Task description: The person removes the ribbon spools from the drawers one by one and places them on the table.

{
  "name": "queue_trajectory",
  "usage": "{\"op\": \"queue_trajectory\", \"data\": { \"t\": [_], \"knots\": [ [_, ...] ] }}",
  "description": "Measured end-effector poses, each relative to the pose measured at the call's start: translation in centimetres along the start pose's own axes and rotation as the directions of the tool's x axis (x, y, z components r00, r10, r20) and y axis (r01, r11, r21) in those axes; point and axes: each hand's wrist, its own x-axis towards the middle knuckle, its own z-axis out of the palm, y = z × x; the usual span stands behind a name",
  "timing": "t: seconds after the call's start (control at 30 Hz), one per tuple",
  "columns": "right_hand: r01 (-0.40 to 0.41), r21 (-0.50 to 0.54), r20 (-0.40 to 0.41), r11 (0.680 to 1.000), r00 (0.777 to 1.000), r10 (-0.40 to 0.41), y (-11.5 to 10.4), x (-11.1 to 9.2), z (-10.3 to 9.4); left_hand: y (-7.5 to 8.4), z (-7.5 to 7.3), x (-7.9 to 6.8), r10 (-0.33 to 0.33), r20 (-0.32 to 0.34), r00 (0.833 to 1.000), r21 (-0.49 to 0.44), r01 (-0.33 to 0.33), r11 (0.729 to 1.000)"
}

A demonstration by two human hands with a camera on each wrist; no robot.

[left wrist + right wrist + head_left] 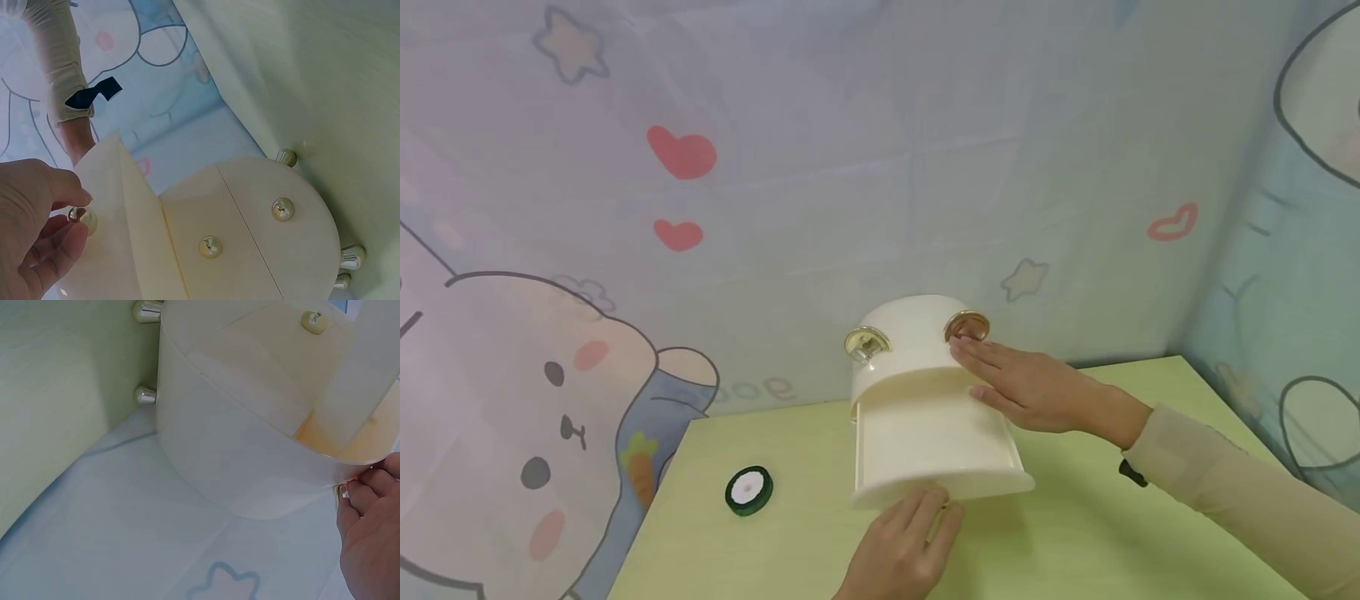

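A cream rounded drawer box (913,321) stands on the table, with two gold ear-like discs on top. Its uppermost drawer (936,442) is pulled well out, and no contents show inside. My left hand (902,546) is at the drawer front; in the left wrist view its thumb and fingers pinch the gold round knob (89,220). Fingers extended, my right hand (1033,387) rests against the box's upper right side, fingertips right at the right gold disc (967,324). Two lower drawers with gold knobs (210,246) are closed.
On the pale green table (700,550), a spool of dark green ribbon (748,490) lies left of the box. Short gold feet (353,256) hold the box up. A printed cloth wall (820,208) rises close behind it. A dark strap (1132,473) hangs from the right sleeve.
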Motion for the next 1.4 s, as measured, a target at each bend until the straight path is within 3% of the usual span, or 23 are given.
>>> {"op": "queue_trajectory", "data": {
  "t": [0.2,0.53,1.07,1.4],
  "knots": [
    [0.010,-0.012,-0.005,1.000,1.000,-0.010,0.09,0.03,0.17,0.12,0.11,-0.15,-0.053,0.025,0.998,0.010,0.053,0.999],
    [0.003,-0.015,0.001,1.000,1.000,-0.003,-0.04,0.09,0.06,0.29,0.00,-0.13,-0.076,0.046,0.996,0.006,0.076,0.997],
    [-0.001,-0.004,0.007,1.000,1.000,0.001,-0.23,-0.07,0.47,0.35,0.32,-0.52,-0.063,-0.031,0.998,0.047,0.064,0.997],
    [-0.001,-0.017,0.009,1.000,1.000,0.001,-0.04,0.03,0.09,0.00,0.52,-0.05,-0.076,-0.040,0.996,0.033,0.077,0.996]
  ]
}}
